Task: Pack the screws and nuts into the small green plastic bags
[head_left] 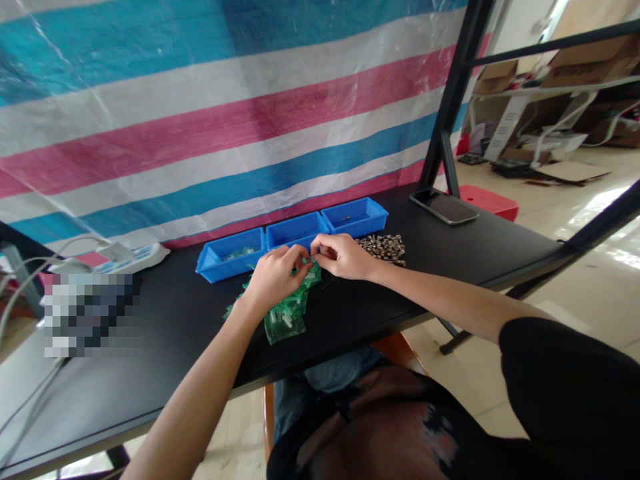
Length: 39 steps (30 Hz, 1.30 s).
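My left hand (280, 275) is closed in a pinch above a pile of small green plastic bags (287, 313). Close beside it, my right hand (343, 257) also pinches, the fingertips of both nearly meeting. What they hold between them is too small to make out. Right of my right hand lies a heap of small metallic parts (387, 248). Behind the hands stand three blue trays in a row: the left tray (227, 268) has some small clear pieces in it, the middle tray (295, 241) is partly hidden by my hands, and the right tray (356, 228) holds a small dark piece.
A phone (444, 206) lies on the black table (175, 340) at the right, near a black metal post (450, 100). On the left are a white power strip (143, 258), cables and a blurred-out item. A striped sheet (240, 133) hangs behind; a red stool (490, 200) stands beyond.
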Each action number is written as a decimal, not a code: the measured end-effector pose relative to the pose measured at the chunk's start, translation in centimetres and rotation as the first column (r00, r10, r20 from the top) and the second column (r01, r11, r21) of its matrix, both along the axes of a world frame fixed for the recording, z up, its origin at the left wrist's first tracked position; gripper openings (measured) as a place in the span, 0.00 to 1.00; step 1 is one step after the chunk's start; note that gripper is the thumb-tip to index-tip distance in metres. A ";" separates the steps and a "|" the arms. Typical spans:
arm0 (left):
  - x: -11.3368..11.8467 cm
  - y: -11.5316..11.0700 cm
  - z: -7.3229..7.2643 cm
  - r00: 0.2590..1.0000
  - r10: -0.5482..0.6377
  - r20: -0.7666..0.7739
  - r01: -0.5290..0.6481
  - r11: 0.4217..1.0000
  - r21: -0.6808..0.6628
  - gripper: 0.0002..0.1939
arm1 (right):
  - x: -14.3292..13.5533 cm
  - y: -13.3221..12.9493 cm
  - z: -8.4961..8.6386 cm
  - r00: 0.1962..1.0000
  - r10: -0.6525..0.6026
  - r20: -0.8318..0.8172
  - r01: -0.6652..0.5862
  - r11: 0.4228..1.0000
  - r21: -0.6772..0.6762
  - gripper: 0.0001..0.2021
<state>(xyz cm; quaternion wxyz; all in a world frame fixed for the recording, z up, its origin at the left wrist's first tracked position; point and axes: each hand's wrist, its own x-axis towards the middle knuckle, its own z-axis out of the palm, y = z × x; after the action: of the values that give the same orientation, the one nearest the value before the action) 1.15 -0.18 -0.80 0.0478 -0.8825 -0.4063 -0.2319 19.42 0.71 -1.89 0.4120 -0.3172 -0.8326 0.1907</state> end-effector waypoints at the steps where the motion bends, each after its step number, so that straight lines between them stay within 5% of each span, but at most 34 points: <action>1: 0.0 0.0 0.0 1.000 0.002 -0.007 -0.002 1.000 0.000 0.07 | 0.0 0.0 0.0 1.000 -0.001 0.002 0.001 1.000 0.000 0.02; 39: 0.1 0.0 -0.1 1.000 0.029 -0.011 -0.029 1.000 -0.002 0.07 | -0.2 0.0 -0.2 0.995 -0.087 -0.052 0.094 0.980 0.173 0.04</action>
<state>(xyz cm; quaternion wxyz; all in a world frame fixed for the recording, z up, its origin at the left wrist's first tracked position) 1.21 -0.23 -0.87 0.0523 -0.8778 -0.4193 -0.2259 19.24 0.74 -2.07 0.4646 -0.3130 -0.8217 0.1048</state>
